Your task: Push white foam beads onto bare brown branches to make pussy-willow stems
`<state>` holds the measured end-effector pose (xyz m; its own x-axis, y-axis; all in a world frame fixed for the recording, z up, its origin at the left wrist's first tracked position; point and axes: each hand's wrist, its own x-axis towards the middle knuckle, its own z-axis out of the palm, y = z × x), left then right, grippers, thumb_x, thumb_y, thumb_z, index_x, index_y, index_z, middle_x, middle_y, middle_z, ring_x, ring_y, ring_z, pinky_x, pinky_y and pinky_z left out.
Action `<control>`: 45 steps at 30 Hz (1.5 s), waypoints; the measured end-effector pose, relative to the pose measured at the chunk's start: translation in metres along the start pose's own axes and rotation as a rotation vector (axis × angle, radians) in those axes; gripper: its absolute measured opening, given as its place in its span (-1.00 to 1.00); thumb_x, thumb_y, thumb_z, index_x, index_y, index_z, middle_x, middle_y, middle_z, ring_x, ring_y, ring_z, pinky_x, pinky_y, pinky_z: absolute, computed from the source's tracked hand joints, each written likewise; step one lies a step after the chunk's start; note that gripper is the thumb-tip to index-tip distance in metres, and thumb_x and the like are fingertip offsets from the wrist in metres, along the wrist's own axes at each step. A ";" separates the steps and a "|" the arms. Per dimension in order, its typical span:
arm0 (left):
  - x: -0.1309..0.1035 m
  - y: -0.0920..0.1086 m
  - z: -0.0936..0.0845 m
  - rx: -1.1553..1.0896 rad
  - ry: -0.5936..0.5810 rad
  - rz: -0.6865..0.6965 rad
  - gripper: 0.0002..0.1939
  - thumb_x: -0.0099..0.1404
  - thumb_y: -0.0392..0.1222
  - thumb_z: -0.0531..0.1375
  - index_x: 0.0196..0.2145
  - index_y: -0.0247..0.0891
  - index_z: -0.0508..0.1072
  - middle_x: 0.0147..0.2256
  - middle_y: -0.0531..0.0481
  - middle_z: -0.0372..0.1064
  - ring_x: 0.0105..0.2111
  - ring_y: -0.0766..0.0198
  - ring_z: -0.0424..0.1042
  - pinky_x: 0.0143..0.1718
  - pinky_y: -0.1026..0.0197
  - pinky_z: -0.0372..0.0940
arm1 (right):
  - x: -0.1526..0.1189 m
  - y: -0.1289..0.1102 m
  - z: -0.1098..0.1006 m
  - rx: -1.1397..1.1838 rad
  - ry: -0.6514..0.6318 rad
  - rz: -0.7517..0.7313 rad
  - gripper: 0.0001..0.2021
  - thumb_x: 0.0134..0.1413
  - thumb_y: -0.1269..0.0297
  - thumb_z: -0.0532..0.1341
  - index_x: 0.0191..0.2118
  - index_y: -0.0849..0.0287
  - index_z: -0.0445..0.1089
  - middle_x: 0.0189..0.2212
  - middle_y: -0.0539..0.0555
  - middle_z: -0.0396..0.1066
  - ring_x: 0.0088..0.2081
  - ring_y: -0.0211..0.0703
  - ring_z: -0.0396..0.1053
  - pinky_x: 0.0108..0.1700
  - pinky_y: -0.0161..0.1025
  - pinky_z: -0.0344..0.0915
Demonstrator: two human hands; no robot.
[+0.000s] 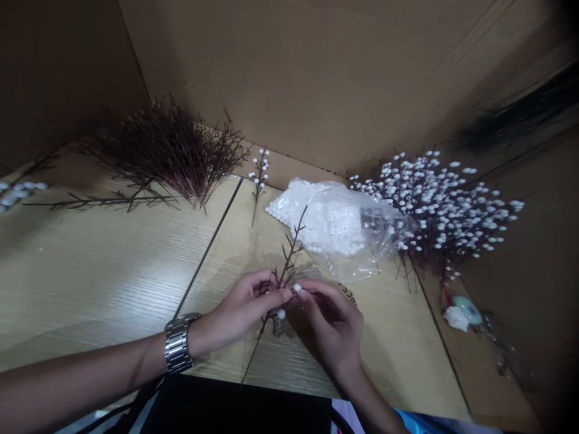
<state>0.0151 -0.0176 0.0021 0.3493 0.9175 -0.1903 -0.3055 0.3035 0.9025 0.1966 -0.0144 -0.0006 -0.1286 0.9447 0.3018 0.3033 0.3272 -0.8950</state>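
My left hand [256, 298], with a metal watch on its wrist, is closed around a brown artificial twig [289, 256]. The twig slants upward, its bare side shoots pointing away from me. Low on it, just under my left fingers, sits a white berry [281, 314]. Between thumb and fingertips my right hand [332, 316] pinches another white berry [297, 288] close to a side shoot by my left thumb. Whether that berry touches the shoot I cannot tell. Beyond my hands lies a clear plastic bag [337, 226] full of white berries.
Bare brown twigs [167, 150] are heaped at the back left. A bunch of white-berried twigs [438, 205] lies at the right, with a single berried twig [259, 175] near the back middle. A pale green object [467, 308] and scissors-like metal [502, 346] rest at far right.
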 end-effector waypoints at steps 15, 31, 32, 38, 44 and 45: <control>0.003 0.004 -0.001 -0.030 -0.041 -0.045 -0.82 0.33 -0.13 0.30 -0.32 -0.32 0.49 -0.37 0.03 0.39 -0.38 0.32 0.32 -0.34 0.25 0.19 | 0.006 -0.001 -0.011 0.228 -0.133 0.204 -0.85 0.12 0.38 0.36 -0.23 -0.04 0.61 -0.35 -0.06 0.63 -0.39 -0.25 0.58 -0.31 -0.36 0.54; 0.004 -0.007 -0.005 0.002 -0.067 -0.072 -0.78 0.32 -0.06 0.30 -0.26 -0.29 0.52 -0.32 -0.01 0.43 -0.33 0.27 0.36 -0.34 0.24 0.22 | 0.009 -0.002 -0.014 0.279 -0.169 0.244 -0.87 0.13 0.37 0.34 -0.23 -0.01 0.62 -0.30 -0.01 0.61 -0.36 -0.17 0.60 -0.31 -0.25 0.63; 0.004 -0.007 -0.006 0.000 -0.062 -0.072 -0.78 0.32 -0.06 0.31 -0.27 -0.29 0.52 -0.33 0.00 0.41 -0.34 0.28 0.35 -0.34 0.24 0.22 | 0.009 -0.002 -0.014 0.285 -0.166 0.245 -0.86 0.14 0.37 0.34 -0.23 -0.01 0.62 -0.29 -0.02 0.61 -0.35 -0.17 0.60 -0.31 -0.24 0.63; 0.004 -0.007 -0.006 -0.006 -0.069 -0.068 -0.80 0.34 -0.08 0.29 -0.27 -0.30 0.50 -0.34 0.02 0.41 -0.36 0.31 0.33 -0.34 0.26 0.20 | 0.010 -0.004 -0.013 0.265 -0.169 0.217 -0.82 0.13 0.41 0.33 -0.22 -0.05 0.62 -0.26 -0.03 0.61 -0.32 -0.19 0.60 -0.30 -0.26 0.63; 0.005 -0.002 -0.005 -0.013 -0.073 -0.070 -0.82 0.36 -0.10 0.27 -0.28 -0.29 0.50 -0.32 0.02 0.43 -0.32 0.30 0.38 -0.28 0.26 0.25 | 0.012 -0.009 -0.012 0.128 -0.135 0.165 -0.85 0.12 0.41 0.33 -0.26 0.00 0.62 -0.31 -0.01 0.62 -0.31 -0.17 0.59 -0.32 -0.28 0.60; 0.005 -0.001 -0.004 -0.006 -0.079 -0.069 -0.82 0.37 -0.10 0.27 -0.27 -0.28 0.50 -0.31 0.01 0.43 -0.29 0.28 0.39 -0.26 0.25 0.26 | 0.012 -0.009 -0.012 0.113 -0.125 0.160 -0.86 0.12 0.40 0.33 -0.26 0.01 0.62 -0.30 0.00 0.62 -0.29 -0.16 0.59 -0.31 -0.27 0.60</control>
<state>0.0130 -0.0121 -0.0010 0.4381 0.8713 -0.2212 -0.2835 0.3674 0.8858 0.2034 -0.0057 0.0151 -0.2053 0.9717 0.1167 0.2222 0.1624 -0.9614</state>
